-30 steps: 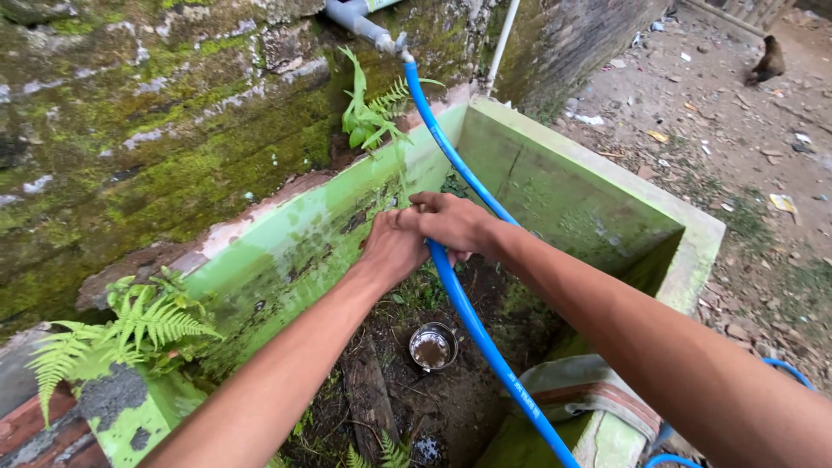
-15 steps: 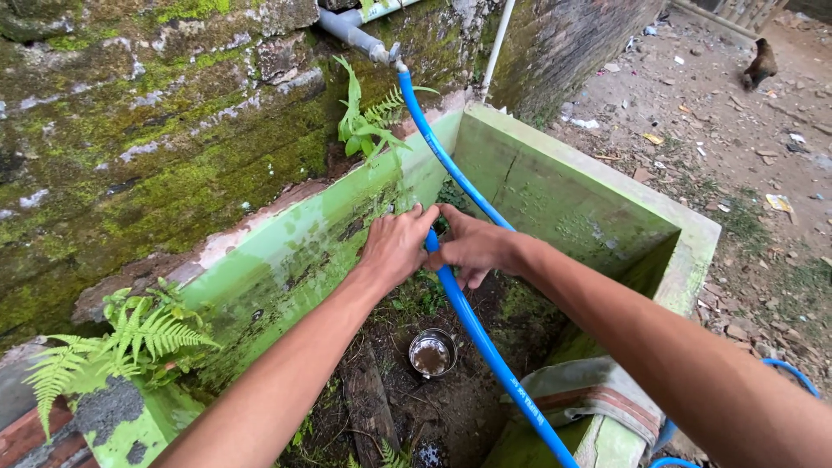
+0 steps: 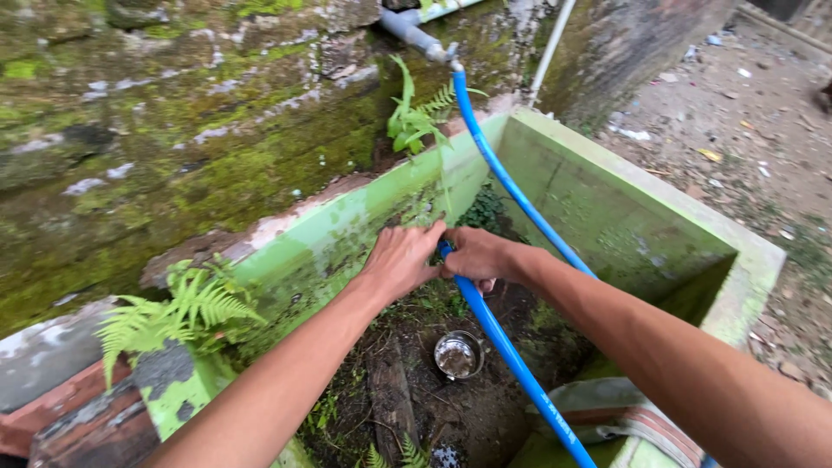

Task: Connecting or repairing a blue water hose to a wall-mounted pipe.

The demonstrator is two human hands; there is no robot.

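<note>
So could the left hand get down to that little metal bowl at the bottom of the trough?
Probably yes: the left hand is above the metal bowl, and only the blue hose runs beside it, not over it.

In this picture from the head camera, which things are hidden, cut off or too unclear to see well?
- Head view: the blue hose passes behind both hands; the right hand covers the stretch it grips.
- What the left hand fingers touch is hidden by the hand itself.
- The hose's lower end is cut off by the bottom edge.
- What is inside the metal cup is too small to tell.
- The tank floor is hidden under dirt.
</note>
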